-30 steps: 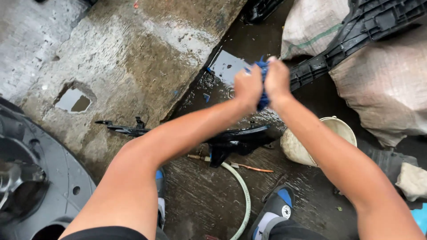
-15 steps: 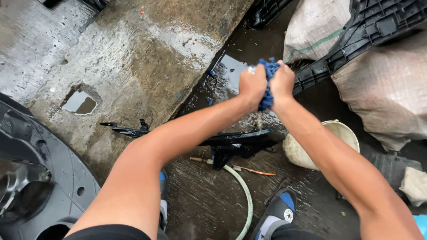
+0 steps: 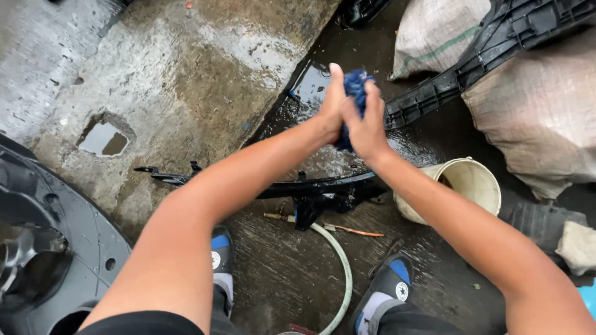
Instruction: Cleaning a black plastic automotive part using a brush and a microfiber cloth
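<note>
- Left hand (image 3: pixel 331 105) and right hand (image 3: pixel 366 124) pressed together, both clamped on a blue rag (image 3: pixel 355 87) held up in front, above wet ground.
- Rag bunched between the palms, its top sticking out above the fingers.
- Below the hands, a long black plastic trim piece (image 3: pixel 298 186) lying across the wet concrete floor (image 3: pixel 186 74), partly hidden by the left forearm.
- Just right of the trim piece, a cream bucket (image 3: pixel 469 183) tipped on its side, mouth facing up and right.
- Near the feet, a pale hose (image 3: pixel 338 260) curving down from a brass fitting beside the trim piece.
- Blue-and-black shoes (image 3: pixel 385 291) planted on either side of the hose.
- Upper right, woven sacks (image 3: pixel 534 118) with a black ribbed plastic panel (image 3: pixel 472 62) lying across them.
- Lower left, a large dark round moulded part (image 3: pixel 43 248) at the frame edge.
- Small water-filled hole (image 3: pixel 102 139) in the concrete, well apart from the hands.
</note>
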